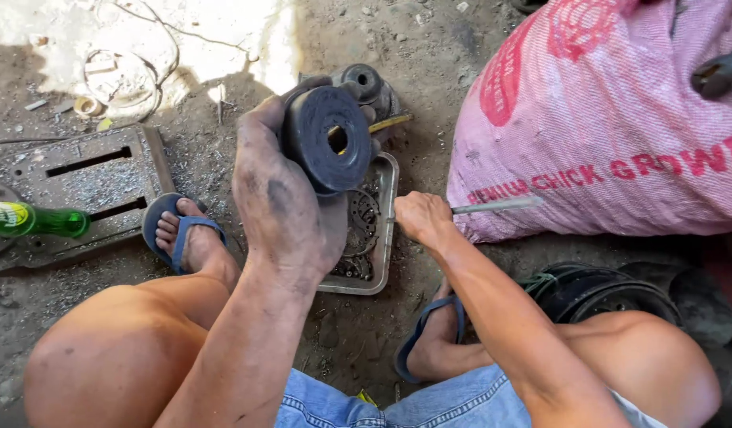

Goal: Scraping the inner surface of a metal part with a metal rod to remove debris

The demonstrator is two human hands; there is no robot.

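Note:
My left hand (282, 198) is raised over the ground, gripping a thick black round part (328, 139) with a hole through its centre. Its flat face is turned toward me. My right hand (420, 219) is closed around a thin grey metal rod (496, 205) that points right toward the sack. Below both hands lies a shallow metal tray (382, 238) holding greasy toothed rings and small parts. Both hands are smeared with grease.
A big pink woven sack (603, 119) fills the upper right. A slotted steel plate (80, 186) and a green bottle (33, 219) lie at left. More round metal parts (366, 83) sit beyond the tray. Dark discs (603, 293) lie at right. My feet wear blue sandals.

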